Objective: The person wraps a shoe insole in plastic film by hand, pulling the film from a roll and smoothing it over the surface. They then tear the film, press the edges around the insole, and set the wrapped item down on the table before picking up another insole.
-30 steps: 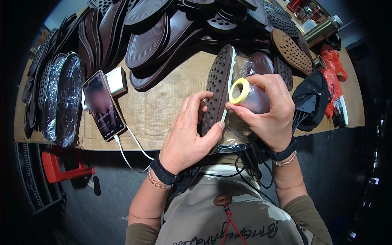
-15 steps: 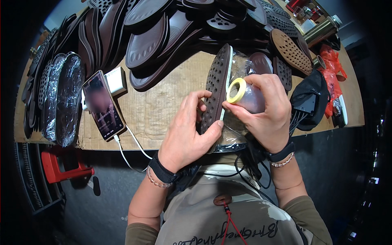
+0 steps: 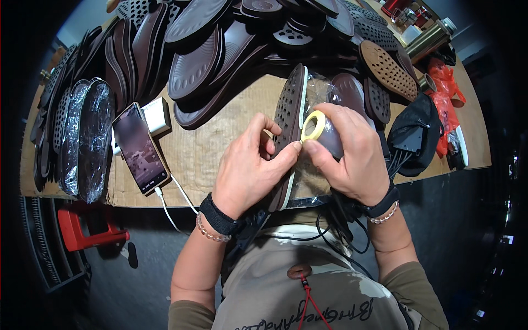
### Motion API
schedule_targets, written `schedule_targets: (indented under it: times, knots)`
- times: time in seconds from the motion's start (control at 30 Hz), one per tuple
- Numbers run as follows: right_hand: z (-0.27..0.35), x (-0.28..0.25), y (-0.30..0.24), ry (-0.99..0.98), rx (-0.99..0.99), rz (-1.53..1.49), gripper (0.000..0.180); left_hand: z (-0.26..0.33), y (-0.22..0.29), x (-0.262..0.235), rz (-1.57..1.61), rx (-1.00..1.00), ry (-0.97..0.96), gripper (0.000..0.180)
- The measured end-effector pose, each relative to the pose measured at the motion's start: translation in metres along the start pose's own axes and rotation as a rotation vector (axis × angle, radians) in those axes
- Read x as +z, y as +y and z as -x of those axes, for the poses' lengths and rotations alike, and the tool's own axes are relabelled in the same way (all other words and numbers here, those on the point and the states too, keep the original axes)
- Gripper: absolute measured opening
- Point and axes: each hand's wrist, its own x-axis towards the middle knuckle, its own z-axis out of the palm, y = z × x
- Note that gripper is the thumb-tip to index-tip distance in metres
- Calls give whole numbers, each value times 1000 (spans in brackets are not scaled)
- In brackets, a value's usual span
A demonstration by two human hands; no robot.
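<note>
A dark brown shoe sole (image 3: 290,113) with a white edge and dotted tread stands on its side over the cardboard-covered bench (image 3: 203,148). My left hand (image 3: 250,168) grips its near edge, thumb and forefinger pinching beside a small yellow tape roll (image 3: 313,126). My right hand (image 3: 352,154) holds that roll against the sole's clear plastic wrap (image 3: 318,88), fingers curled around the sole's far side. The sole's lower end is hidden behind my hands.
Many brown soles (image 3: 220,49) are piled across the back of the bench. Plastic-wrapped soles (image 3: 88,140) stand at the left. A phone (image 3: 140,148) on a white cable lies beside a white charger (image 3: 157,116). A black bag (image 3: 418,137) and red plastic (image 3: 445,93) sit at right.
My left thumb and forefinger have shifted right along the sole's edge toward the tape roll. The sole and right hand have barely moved.
</note>
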Motion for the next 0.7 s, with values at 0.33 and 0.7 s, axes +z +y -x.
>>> schedule_targets:
  times: [0.33,0.7]
  knots:
    - [-15,-20,17,66,-45,-156,50,1,-7,3,54,-21,-19,43]
    - [-20,1,20,180,-77,15,53,3,-3,2,22,-16,-20,36]
